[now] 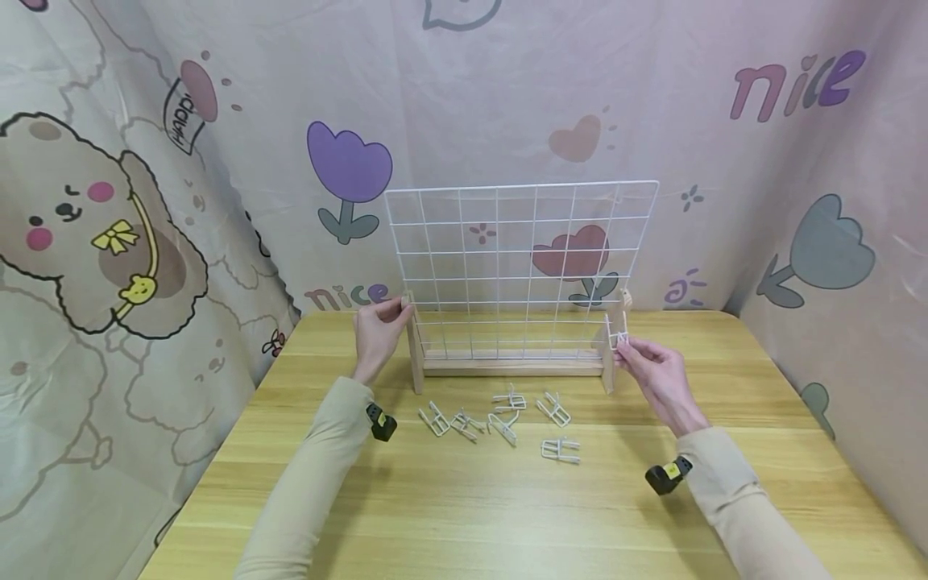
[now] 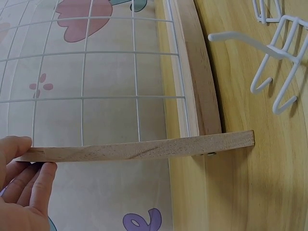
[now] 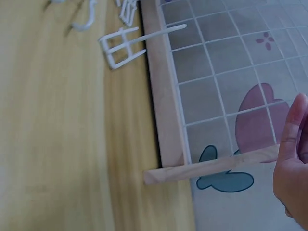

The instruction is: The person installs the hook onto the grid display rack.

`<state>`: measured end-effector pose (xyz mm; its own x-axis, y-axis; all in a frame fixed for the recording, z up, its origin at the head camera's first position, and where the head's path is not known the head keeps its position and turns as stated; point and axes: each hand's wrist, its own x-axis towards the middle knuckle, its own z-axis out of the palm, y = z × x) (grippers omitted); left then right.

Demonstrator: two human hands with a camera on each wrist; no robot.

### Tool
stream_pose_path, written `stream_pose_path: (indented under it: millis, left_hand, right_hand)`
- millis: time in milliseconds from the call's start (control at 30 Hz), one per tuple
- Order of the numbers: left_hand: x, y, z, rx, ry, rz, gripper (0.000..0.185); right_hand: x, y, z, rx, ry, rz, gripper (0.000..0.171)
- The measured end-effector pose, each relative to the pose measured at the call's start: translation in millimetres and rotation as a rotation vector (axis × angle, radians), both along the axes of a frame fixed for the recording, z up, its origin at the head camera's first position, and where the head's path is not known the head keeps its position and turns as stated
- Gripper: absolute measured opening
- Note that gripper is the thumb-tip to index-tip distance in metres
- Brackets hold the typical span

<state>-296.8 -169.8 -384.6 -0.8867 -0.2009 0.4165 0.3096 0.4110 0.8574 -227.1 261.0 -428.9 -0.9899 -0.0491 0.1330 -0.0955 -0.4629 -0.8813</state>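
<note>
A white wire grid panel (image 1: 516, 258) stands upright in a wooden base with two side posts. My left hand (image 1: 379, 332) pinches the top of the left wooden post (image 2: 139, 150), thumb on one face and fingertips on the other. At the right post (image 1: 607, 354), my right hand (image 1: 656, 372) holds a white wire hook (image 1: 618, 337) between thumb and fingers, close beside the post. That hook is hidden in the right wrist view, where the right hand (image 3: 291, 159) shows at the right edge, over the post's far end.
Several white wire hooks lie on the wooden table in front of the base, among them one hook (image 1: 559, 449) nearest me and another (image 1: 436, 420) at the left. The base's crossbar (image 1: 511, 367) joins the posts. Behind hangs a printed curtain (image 1: 478, 105).
</note>
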Motion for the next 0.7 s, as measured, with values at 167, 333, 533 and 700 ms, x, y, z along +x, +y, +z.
stream_pose_path:
  millis: [167,333,533,700]
  left_hand:
    - [0.3,0,0.2,-0.004,0.003,-0.001,0.027]
    - [0.3,0,0.1,0.001,0.009,-0.004,0.027]
    - [0.6,0,0.1,-0.007,0.008,-0.003,0.027]
    - [0.1,0,-0.2,-0.004,0.01,-0.006,0.027]
  right_hand:
    - [-2.0,-3,8.3,-0.088,0.0,-0.002,0.018]
    - [-3.6,-5,17.1,-0.154,-0.01,-0.001,0.017]
    - [-7.6,-10,28.1,-0.213,-0.003,-0.024,0.013]
    - [-11.9,-12,37.1,-0.222,0.008,-0.049,0.012]
